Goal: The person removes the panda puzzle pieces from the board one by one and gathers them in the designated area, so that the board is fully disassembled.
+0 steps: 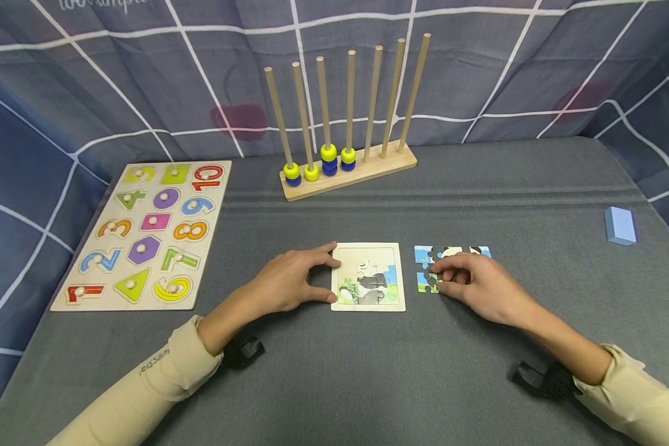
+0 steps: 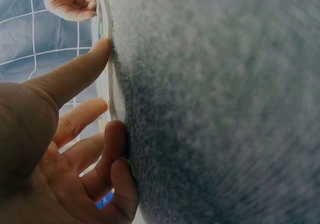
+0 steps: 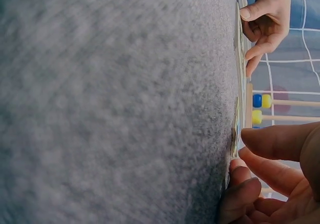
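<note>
A wooden jigsaw tray [image 1: 400,297] lies flat, partly filled with panda picture pieces at its lower right. My left hand [image 1: 292,280] touches the tray's left edge with thumb and fingers spread apart; in the left wrist view the thumb [image 2: 82,76] presses along that edge. To the right of the tray, loose jigsaw pieces [image 1: 423,254] lie close together, blue, green and black-and-white. My right hand [image 1: 482,286] is over them, its thumb and index finger pinching a jigsaw piece [image 1: 432,282] at the lower left of the group. The fingers hide several other pieces.
A wooden number-and-shape board [image 1: 186,297] lies at the left. At the back stands a peg rack [image 1: 362,172] with tall rods and blue and yellow beads. A light blue block [image 1: 620,225] sits far right. Grid-patterned cloth [image 1: 479,74] hangs behind the grey table.
</note>
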The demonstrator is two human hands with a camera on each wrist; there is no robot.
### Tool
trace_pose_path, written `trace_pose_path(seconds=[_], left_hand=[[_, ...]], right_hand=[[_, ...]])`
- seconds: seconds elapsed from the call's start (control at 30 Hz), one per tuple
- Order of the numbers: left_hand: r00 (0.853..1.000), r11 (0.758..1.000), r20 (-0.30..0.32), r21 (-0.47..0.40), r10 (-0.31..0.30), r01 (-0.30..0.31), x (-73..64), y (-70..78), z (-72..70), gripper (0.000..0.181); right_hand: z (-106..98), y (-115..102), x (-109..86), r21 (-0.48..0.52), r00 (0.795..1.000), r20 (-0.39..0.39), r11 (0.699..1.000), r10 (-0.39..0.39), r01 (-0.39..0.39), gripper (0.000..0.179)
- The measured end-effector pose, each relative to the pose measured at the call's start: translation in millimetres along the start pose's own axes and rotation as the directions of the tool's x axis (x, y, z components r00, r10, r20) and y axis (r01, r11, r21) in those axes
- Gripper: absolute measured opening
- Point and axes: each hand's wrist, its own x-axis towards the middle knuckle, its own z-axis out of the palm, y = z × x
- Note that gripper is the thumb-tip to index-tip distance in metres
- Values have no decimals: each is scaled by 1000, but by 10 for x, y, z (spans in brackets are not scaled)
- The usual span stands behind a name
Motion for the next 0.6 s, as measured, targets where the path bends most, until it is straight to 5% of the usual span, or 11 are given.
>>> trace_pose_path(seconds=[0.23, 0.6], left_hand=[[1000, 1000, 5, -2, -6, 6, -11, -7, -8, 58], [1000, 1000, 3, -5, -12, 12, 1, -12, 13, 57]], right_hand=[[18, -32, 49, -12, 997, -47, 998, -68, 68, 18], [124, -197, 165, 49, 996, 1, 995, -85, 85, 23]])
